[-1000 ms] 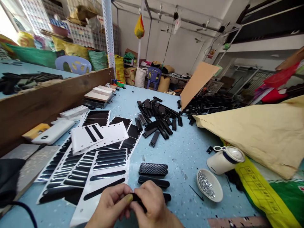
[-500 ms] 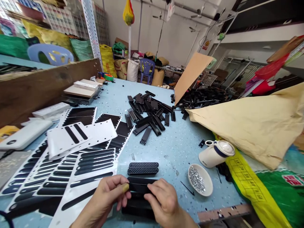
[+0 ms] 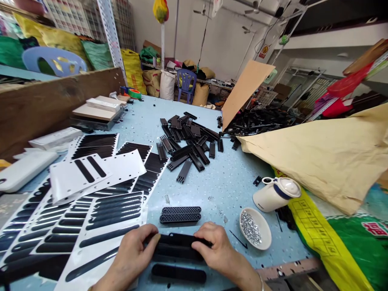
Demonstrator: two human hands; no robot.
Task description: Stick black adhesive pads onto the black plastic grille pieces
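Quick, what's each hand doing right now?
Left hand: closed, thumb and fingers pinching the left end of a black strip.
Right hand: closed, thumb and fingers pinching the strip's right end.

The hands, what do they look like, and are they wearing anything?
The left hand seems to have a small yellowish cover on its thumb tip. The right hand has a thin, pale band around its wrist. No gloves or sleeves show on either.

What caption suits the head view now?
Both hands hold a black part at a blue table, between sheets of black strips and a bowl of silvery pieces.
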